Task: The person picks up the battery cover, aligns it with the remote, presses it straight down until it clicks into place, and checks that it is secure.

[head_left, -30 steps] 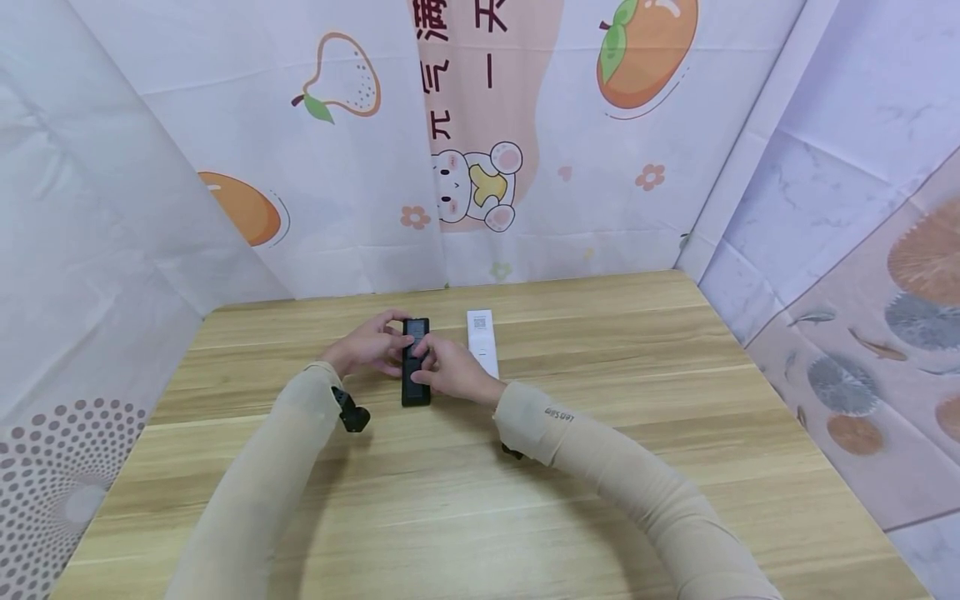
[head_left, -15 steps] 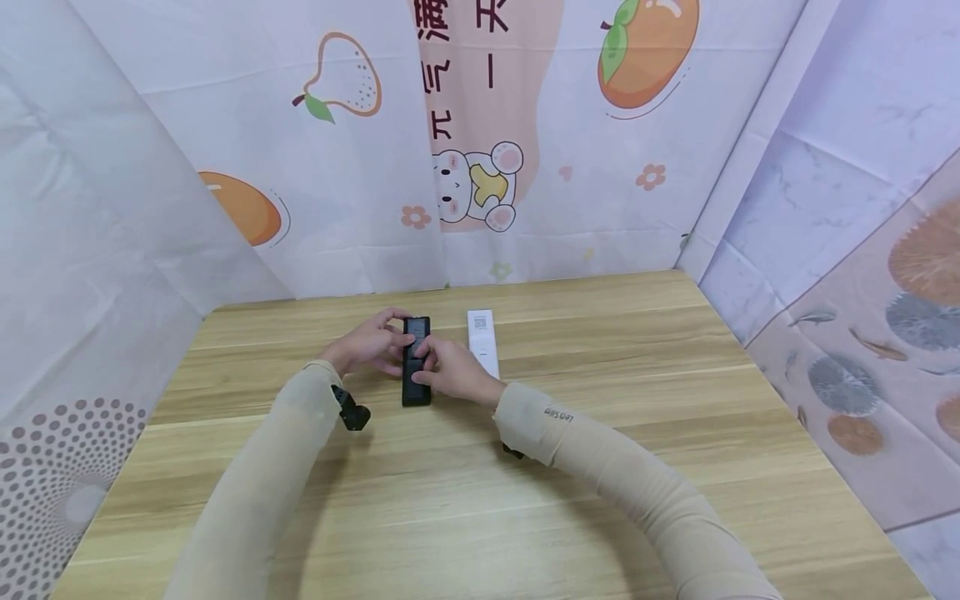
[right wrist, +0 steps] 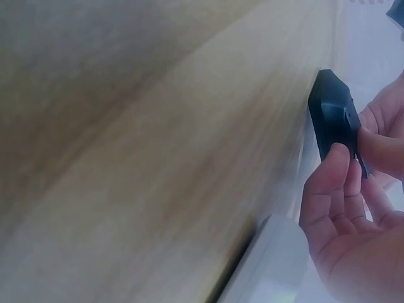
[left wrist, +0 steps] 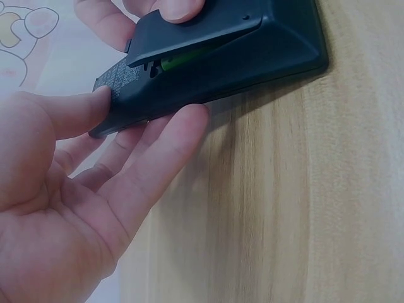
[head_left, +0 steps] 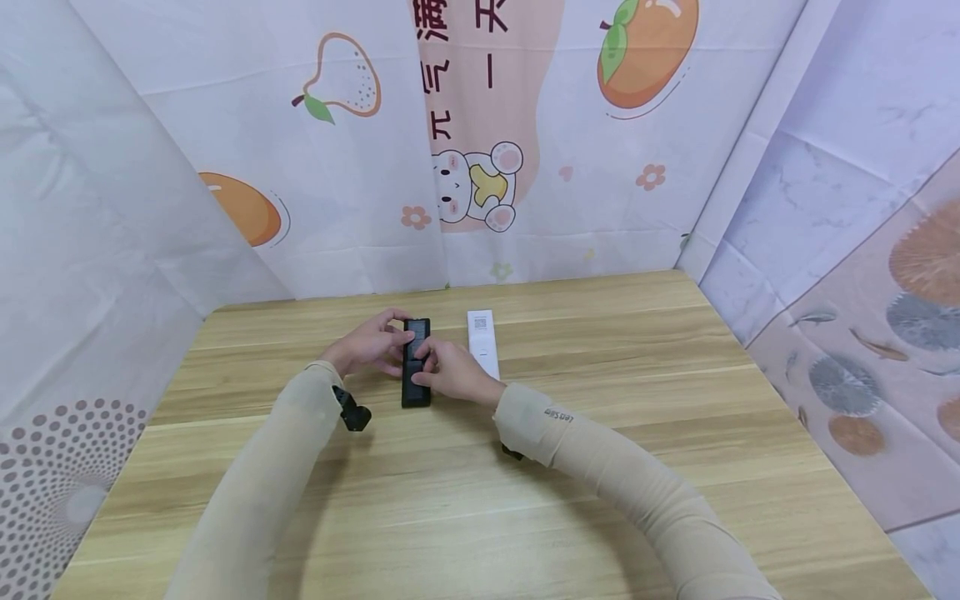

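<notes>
A black remote control (head_left: 417, 397) lies back up on the table, its long side pointing away from me. My left hand (head_left: 370, 343) grips its far end, thumb on the printed label and fingers along the edge. In the left wrist view the battery cover (left wrist: 208, 36) is tilted up at one end, and a green battery (left wrist: 180, 61) shows in the gap beneath. Thumb and fingers of my right hand (head_left: 454, 372) pinch that cover. The right wrist view shows the same hand (right wrist: 356, 243) from the side.
A white remote-like bar (head_left: 482, 337) with a printed code lies just right of the black remote, partly behind my right hand. The wooden table (head_left: 450, 517) meets a printed cloth backdrop (head_left: 360, 208) at the back. Black wrist cameras sit on both sleeves.
Both hands stay almost in place on the black remote control. Only slight finger shifts show, the left thumb moving a little up the remote's back.
</notes>
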Motion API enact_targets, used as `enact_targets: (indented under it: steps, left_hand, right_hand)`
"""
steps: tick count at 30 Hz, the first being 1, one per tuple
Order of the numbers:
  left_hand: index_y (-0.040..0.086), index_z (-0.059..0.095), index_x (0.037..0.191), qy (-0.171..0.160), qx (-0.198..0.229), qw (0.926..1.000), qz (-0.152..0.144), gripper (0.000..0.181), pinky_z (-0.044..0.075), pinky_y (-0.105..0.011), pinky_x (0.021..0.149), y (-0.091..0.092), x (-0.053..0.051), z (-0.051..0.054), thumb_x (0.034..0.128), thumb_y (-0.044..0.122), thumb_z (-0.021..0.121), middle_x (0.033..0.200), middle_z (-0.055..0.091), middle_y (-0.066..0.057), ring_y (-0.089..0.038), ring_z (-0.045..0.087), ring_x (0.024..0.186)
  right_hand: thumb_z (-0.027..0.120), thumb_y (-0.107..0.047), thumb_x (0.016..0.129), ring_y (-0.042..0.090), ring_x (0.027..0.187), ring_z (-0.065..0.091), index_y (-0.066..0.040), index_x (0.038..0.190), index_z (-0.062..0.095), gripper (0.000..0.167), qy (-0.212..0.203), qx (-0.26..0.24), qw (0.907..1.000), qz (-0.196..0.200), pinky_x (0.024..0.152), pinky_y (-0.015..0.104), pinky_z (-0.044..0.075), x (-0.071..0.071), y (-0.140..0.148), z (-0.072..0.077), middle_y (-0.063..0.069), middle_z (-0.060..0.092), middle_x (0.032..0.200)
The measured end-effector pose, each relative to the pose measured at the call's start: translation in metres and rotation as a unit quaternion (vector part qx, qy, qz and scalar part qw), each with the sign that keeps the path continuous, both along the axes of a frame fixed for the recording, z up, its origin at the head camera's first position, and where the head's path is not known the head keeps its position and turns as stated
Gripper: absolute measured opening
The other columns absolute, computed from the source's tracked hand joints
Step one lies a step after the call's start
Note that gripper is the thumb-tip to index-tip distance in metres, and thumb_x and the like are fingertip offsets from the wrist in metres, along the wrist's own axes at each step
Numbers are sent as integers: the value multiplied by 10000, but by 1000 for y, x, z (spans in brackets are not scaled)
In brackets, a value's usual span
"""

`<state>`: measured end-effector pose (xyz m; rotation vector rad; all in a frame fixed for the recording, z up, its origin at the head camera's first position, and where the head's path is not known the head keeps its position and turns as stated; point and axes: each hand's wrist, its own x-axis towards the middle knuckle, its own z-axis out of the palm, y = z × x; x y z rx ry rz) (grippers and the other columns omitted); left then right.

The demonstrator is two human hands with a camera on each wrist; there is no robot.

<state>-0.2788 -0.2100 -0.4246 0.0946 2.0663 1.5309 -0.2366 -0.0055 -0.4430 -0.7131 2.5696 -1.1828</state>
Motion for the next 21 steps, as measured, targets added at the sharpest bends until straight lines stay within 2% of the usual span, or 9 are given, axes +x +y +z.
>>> enact_targets:
  steps: [21]
  left_hand:
    - [99,282,1525,38,-53,10000,-14,489,606,-501,822,3,-2,-1,1085,141,491,1349,425,-279,-359,649,1028]
  right_hand:
    - [752,-151,942,105,682,557,-53,1149,604,273,-4,-20,10000,9,607,211,467,-2,0,-3,-5,628,820]
